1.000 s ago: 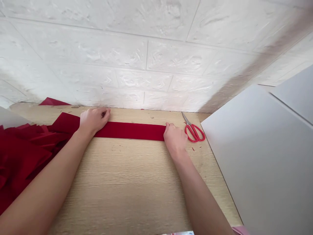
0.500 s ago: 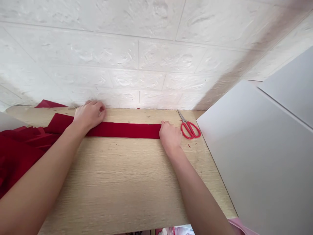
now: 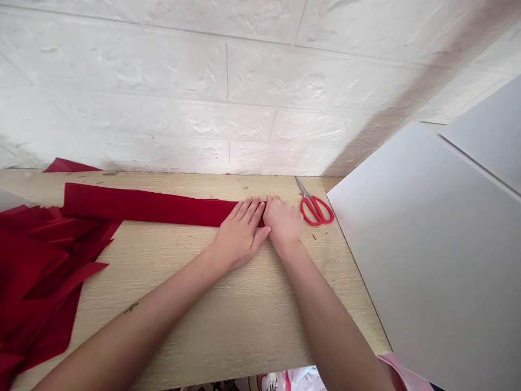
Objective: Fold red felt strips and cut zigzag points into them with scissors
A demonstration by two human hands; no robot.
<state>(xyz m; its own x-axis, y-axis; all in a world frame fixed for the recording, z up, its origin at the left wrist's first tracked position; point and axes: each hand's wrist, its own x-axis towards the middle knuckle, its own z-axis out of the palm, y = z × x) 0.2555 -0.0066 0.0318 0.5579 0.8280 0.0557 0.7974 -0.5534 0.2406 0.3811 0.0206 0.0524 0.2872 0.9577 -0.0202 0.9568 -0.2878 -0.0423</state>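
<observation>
A long folded strip of dark red fabric [image 3: 146, 207] lies across the wooden table. My left hand [image 3: 242, 231] rests flat on it near the right end, fingers stretched out and thumb apart. Right beside it, my right hand [image 3: 284, 221] is closed on the strip's right end, its fingertips mostly hidden. Just right of that hand lie scissors [image 3: 316, 209] with red handles, blades pointing to the wall. A heap of red fabric pieces [image 3: 36, 271] spreads over the table's left side, next to the strip's left end.
A white brick-patterned wall [image 3: 171, 81] closes off the table [image 3: 183, 304] at the back. On the right stands a white panel [image 3: 427, 233]. One red scrap [image 3: 71, 165] leans at the back left. Below the front edge are printed items [image 3: 268, 381].
My left hand has slid right along the strip, from its left part to beside my right hand, and now lies flat. My right hand keeps its place on the end.
</observation>
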